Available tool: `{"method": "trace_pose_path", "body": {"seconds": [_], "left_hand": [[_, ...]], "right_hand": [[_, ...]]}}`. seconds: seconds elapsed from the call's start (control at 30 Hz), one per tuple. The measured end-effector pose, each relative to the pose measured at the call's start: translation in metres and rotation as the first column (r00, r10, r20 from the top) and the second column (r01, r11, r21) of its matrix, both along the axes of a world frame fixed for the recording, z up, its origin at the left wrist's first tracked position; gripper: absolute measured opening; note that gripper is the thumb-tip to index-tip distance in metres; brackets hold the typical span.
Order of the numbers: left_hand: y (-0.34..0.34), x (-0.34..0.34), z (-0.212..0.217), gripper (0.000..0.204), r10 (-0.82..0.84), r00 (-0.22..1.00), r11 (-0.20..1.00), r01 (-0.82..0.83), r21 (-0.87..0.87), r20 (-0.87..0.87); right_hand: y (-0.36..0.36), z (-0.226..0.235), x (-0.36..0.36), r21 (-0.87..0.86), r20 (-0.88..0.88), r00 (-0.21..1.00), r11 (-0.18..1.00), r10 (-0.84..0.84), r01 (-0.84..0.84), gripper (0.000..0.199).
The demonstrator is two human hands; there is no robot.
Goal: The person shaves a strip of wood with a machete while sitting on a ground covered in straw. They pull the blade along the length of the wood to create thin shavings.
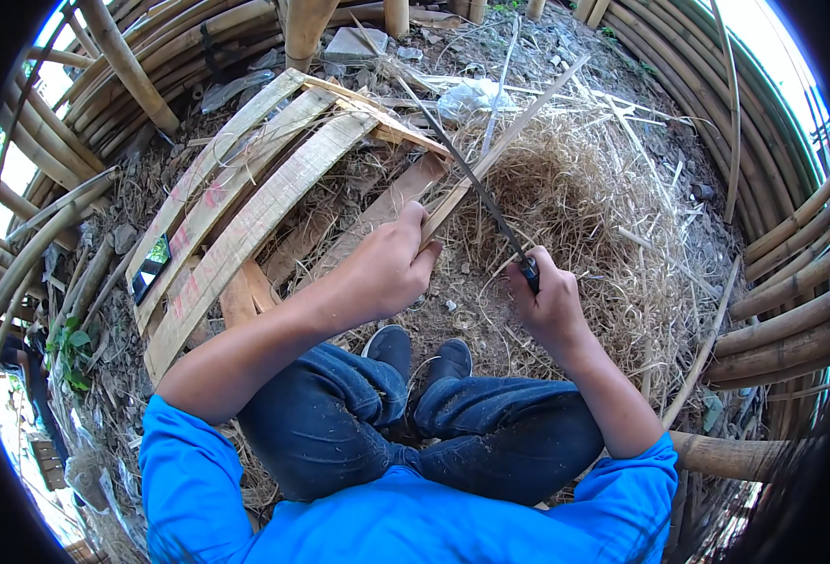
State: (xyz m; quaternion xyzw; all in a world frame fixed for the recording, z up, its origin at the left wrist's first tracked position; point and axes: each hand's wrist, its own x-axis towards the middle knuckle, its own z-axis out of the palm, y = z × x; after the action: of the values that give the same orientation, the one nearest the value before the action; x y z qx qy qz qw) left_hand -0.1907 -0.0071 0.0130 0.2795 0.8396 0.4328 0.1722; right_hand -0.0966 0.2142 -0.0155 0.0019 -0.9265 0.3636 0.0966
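My left hand (pixel 396 261) is closed around the near end of a pale, flat bamboo strip (pixel 526 117), which slants away up to the right. In my right hand (pixel 554 299) is the black handle of a long, dark-bladed knife (pixel 496 214). Its blade points away to the upper left and crosses the strip a short way beyond my left hand. Whether the edge touches the strip, I cannot tell. A heap of thin, curly bamboo shavings (pixel 579 202) lies beyond and to the right of both hands.
A wooden slatted frame (pixel 283 183) stands to the left, with a dark phone-like object (pixel 154 269) on it. A clear plastic bag (pixel 471 98) and a grey block (pixel 351 45) lie farther off. Stacked bamboo poles (pixel 782 113) curve along the right; a thick pole (pixel 730 455) is near my right elbow.
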Motion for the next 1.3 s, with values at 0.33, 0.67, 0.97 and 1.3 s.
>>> {"method": "trace_pose_path", "body": {"seconds": [0.33,0.67,0.97,1.3], "left_hand": [[-0.006,-0.003,-0.003,0.014,-0.004,0.946,0.989,-0.044,0.141,0.323],[-0.002,-0.003,0.001,0.013,-0.068,0.947,0.988,0.021,0.15,0.313],[-0.003,0.0,0.014,0.008,-0.116,0.799,0.98,-0.007,0.201,0.591],[-0.008,-0.006,0.016,0.006,-0.18,0.586,0.952,-0.099,0.291,0.79]], "right_hand": [[0.05,-0.005,0.0,0.327,-0.08,0.961,0.904,-0.264,0.275,0.028],[-0.003,0.019,0.002,0.149,-0.15,0.988,0.989,0.028,-0.005,0.02],[0.024,-0.003,-0.008,0.179,-0.085,0.995,0.981,-0.059,0.073,0.022],[0.031,0.018,0.006,0.01,-0.163,0.96,0.972,-0.229,0.234,0.021]]}}
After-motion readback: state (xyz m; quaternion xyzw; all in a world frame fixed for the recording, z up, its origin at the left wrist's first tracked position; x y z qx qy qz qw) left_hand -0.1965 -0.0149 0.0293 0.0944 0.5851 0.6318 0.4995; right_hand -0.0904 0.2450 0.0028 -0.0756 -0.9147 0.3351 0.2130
